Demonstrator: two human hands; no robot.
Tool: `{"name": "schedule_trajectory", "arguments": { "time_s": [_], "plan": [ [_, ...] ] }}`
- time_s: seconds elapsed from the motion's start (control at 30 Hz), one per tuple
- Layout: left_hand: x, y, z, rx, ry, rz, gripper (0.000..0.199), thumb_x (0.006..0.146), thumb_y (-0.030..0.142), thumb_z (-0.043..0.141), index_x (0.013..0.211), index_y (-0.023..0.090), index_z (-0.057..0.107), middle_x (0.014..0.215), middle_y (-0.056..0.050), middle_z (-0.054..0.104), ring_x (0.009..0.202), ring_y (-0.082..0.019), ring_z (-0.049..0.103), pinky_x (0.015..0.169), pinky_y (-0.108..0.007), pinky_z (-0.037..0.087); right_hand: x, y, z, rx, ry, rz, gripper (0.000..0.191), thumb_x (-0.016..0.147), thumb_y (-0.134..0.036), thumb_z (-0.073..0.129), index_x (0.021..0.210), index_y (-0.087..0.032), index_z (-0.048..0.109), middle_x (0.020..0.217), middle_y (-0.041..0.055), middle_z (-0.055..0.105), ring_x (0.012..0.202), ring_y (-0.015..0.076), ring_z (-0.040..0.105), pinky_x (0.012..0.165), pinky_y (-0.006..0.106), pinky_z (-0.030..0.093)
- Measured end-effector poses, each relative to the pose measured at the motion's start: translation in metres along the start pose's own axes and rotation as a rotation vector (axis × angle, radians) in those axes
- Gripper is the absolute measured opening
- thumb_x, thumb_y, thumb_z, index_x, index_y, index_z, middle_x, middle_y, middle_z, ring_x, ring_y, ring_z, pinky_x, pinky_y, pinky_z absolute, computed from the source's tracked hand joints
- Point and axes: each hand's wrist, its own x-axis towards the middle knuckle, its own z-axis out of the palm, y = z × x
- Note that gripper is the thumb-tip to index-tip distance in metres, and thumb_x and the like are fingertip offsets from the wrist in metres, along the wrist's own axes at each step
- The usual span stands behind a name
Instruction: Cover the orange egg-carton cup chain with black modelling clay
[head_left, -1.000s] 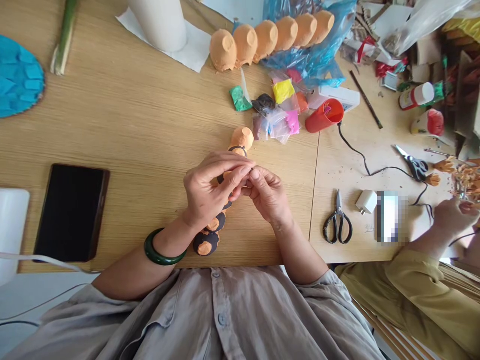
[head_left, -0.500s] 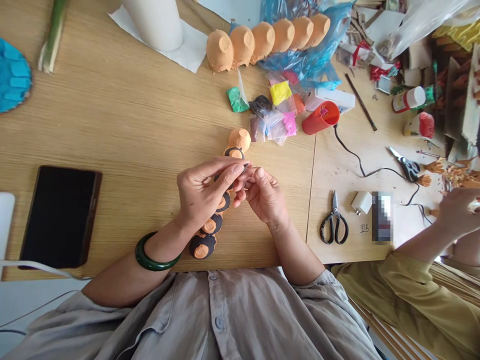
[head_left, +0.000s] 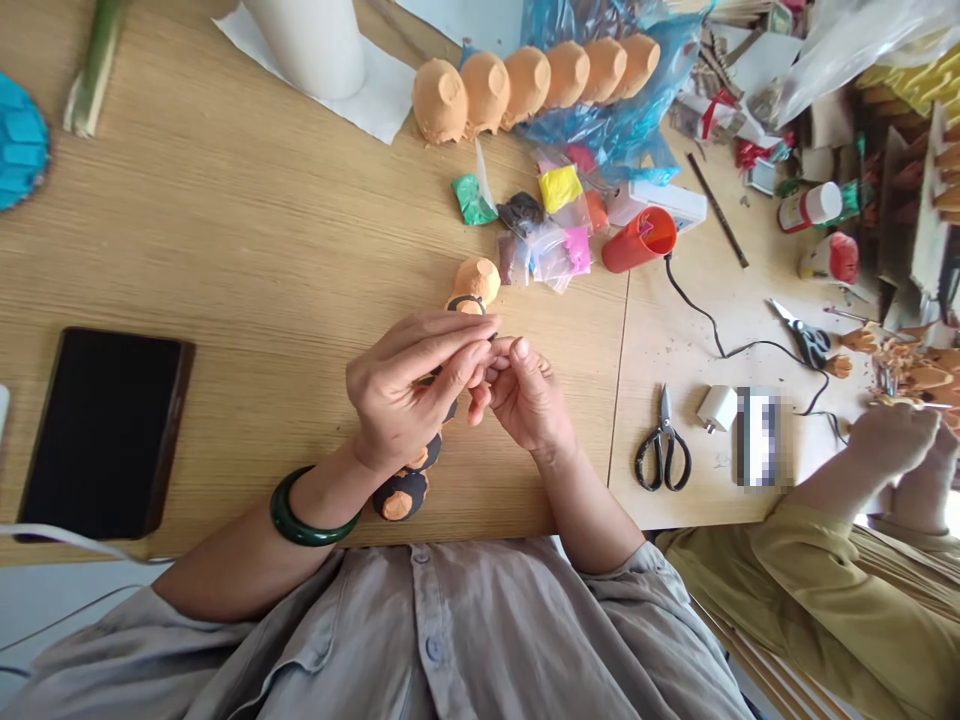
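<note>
Craft workshop — scissors (head_left: 666, 428), coloured packets (head_left: 560, 188)

On the tabletop (head_left: 255, 240), the near carton strip (head_left: 475, 280) lies beneath the fingers (head_left: 446, 352). Beyond the fingers: packets (head_left: 560, 188), then the far carton strip (head_left: 527, 85). Left of the fingers: tablet (head_left: 105, 432). Right of the fingers: shears (head_left: 664, 432), then adapter (head_left: 718, 408).

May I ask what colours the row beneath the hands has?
The row is orange and black; see head view.
</note>
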Motion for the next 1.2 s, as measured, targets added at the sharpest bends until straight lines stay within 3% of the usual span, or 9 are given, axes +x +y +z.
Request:
{"name": "schedule_trajectory", "arguments": {
  "time_s": [0.1,0.2,0.37,0.47,0.6,0.73,0.87,1.03,1.2],
  "plan": [
    [0.0,-0.003,0.001,0.033,-0.033,0.091,0.023,0.106,0.019,0.075,0.122,0.033,0.087,0.117,-0.001,0.088,0.107,-0.02,0.085,0.1,-0.036,0.071,-0.001,0.003,0.0,-0.02,0.012,0.002,0.057,0.084,-0.074,0.086,0.08,-0.019,0.071,0.066,-0.0022,0.067,0.061,0.0124,0.065,0.049,0.022,0.063],
    [0.0,-0.002,0.001,0.046,-0.005,0.059,0.023,0.108,0.02,0.074,0.121,0.033,0.086,0.116,0.0,0.088,0.105,-0.019,0.086,0.097,-0.033,0.072,-0.001,0.002,-0.002,0.017,-0.014,-0.002,0.056,0.085,-0.073,0.087,0.085,-0.019,0.071,0.072,-0.0018,0.069,0.061,0.0113,0.064,0.049,0.022,0.064],
    [0.002,0.008,0.001,-0.147,0.116,-0.283,0.017,0.11,0.036,0.072,0.111,0.033,0.088,0.108,0.0,0.087,0.095,-0.019,0.084,0.084,-0.034,0.073,-0.001,0.0,-0.01,0.016,-0.112,0.108,0.066,0.085,-0.086,0.075,0.087,-0.022,0.065,0.072,-0.0025,0.067,0.054,0.0096,0.055,0.038,0.02,0.058],
    [0.006,0.011,0.001,-0.353,0.131,-0.503,0.014,0.1,0.048,0.085,0.103,0.034,0.087,0.101,0.0,0.085,0.093,-0.021,0.083,0.074,-0.037,0.073,-0.002,0.003,-0.016,0.062,-0.184,0.137,0.067,0.083,-0.089,0.074,0.086,-0.023,0.064,0.07,-0.0032,0.065,0.049,0.0086,0.048,0.032,0.018,0.052],
    [0.009,0.008,0.002,-0.417,0.136,-0.584,0.027,0.084,0.049,0.098,0.095,0.031,0.081,0.092,0.002,0.082,0.085,-0.019,0.08,0.072,-0.035,0.072,-0.003,0.007,-0.022,0.098,-0.205,0.145,0.067,0.087,-0.089,0.07,0.085,-0.023,0.064,0.069,-0.0031,0.064,0.045,0.0078,0.04,0.028,0.016,0.047],
    [0.009,0.008,0.002,-0.355,0.13,-0.607,0.025,0.087,0.048,0.095,0.084,0.027,0.082,0.078,0.001,0.077,0.065,-0.016,0.074,0.065,-0.035,0.07,-0.002,0.008,-0.024,0.098,-0.187,0.136,0.068,0.088,-0.091,0.067,0.083,-0.023,0.064,0.066,-0.0033,0.063,0.044,0.0082,0.035,0.025,0.016,0.042],
    [0.009,0.009,0.0,-0.305,0.061,-0.576,0.027,0.099,0.052,0.083,0.084,0.03,0.085,0.082,0.0,0.08,0.066,-0.016,0.073,0.068,-0.036,0.068,0.001,-0.003,-0.018,0.049,-0.069,0.111,0.068,0.09,-0.091,0.063,0.08,-0.024,0.063,0.064,-0.005,0.057,0.045,0.0082,0.036,0.027,0.015,0.04],
    [0.009,0.006,-0.001,-0.334,0.01,-0.642,0.042,0.099,0.065,0.078,0.079,0.029,0.083,0.072,-0.002,0.076,0.063,-0.017,0.07,0.063,-0.034,0.064,0.003,-0.012,-0.009,-0.048,0.154,-0.007,0.046,0.098,-0.068,0.07,0.093,-0.023,0.07,0.069,-0.0058,0.057,0.051,0.0087,0.045,0.04,0.018,0.049],
    [0.009,0.004,0.001,-0.439,-0.053,-0.723,0.05,0.099,0.071,0.076,0.079,0.025,0.082,0.082,-0.005,0.08,0.06,-0.017,0.069,0.059,-0.034,0.064,-0.005,-0.01,-0.002,-0.278,0.23,-0.258,0.038,0.091,-0.059,0.083,0.114,-0.029,0.078,0.095,-0.0012,0.072,0.074,0.0134,0.063,0.064,0.027,0.064]
  ]
}}
